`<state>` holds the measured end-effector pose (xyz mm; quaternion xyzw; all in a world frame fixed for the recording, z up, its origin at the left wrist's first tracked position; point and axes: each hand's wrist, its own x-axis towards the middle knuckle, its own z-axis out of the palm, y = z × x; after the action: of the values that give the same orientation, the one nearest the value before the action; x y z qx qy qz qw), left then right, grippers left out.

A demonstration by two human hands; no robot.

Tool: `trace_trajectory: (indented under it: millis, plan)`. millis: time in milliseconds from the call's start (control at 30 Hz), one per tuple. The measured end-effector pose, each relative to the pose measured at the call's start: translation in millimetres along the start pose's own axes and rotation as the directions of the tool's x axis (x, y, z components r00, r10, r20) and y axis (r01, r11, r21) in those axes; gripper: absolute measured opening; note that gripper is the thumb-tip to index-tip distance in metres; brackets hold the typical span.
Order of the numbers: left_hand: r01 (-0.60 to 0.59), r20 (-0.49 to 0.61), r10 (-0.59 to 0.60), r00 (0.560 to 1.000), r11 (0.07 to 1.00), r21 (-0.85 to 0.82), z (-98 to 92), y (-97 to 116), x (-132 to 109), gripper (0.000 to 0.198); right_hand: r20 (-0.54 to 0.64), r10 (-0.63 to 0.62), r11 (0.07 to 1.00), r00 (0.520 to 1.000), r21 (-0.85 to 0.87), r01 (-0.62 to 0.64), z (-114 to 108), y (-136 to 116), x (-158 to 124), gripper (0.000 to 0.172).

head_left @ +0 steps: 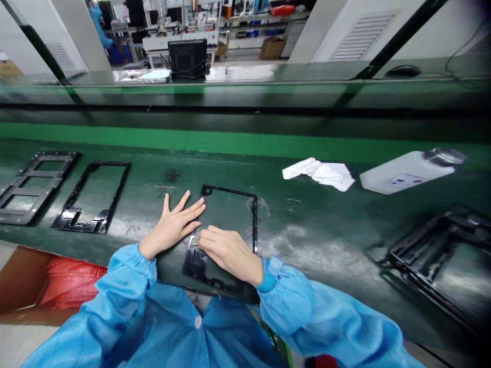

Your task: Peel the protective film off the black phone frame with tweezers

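In front of me on the green bench lies a thin black rectangular frame [254, 220], with wider dark parts along its near end. My left hand [172, 225] rests at the frame's left side, palm down with its fingers spread, the fingertips at the left rail. Just right of it, my right hand [232, 250] reaches over the frame's opening. Its fingers are bent together at the left rail, and whatever they pinch is hidden under them. A small heap of thin black scraps [171, 176] lies beyond my left hand.
To the left lie a similar black frame [103, 217] and a larger plate with openings [36, 191]. A crumpled white wipe [326, 174] and a white bottle [402, 173] are at the right, near blurred black frames [422, 255]. Red wrap [72, 281] fills a box below.
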<state>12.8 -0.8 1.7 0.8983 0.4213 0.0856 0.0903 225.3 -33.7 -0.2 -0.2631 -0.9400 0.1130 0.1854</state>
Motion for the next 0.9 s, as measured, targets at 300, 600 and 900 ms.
trace_trajectory:
  millis: [300,600,900]
  plan:
    - [0.001,-0.004,-0.001,1.000,1.000,0.002,0.9,-0.9,0.4,0.051,0.009,-0.012,1.000,1.000,0.004,0.012,0.0,0.3,1.0,0.025]
    - [-0.004,-0.012,0.004,1.000,1.000,0.000,1.1,-1.3,0.1,0.051,0.009,-0.020,0.999,1.000,0.040,0.019,0.2,-0.1,0.9,0.023]
    - [-0.011,-0.032,0.011,0.999,1.000,-0.007,2.8,-1.9,-0.5,0.051,0.007,-0.027,0.998,1.000,0.054,0.027,1.1,0.8,0.2,0.022]
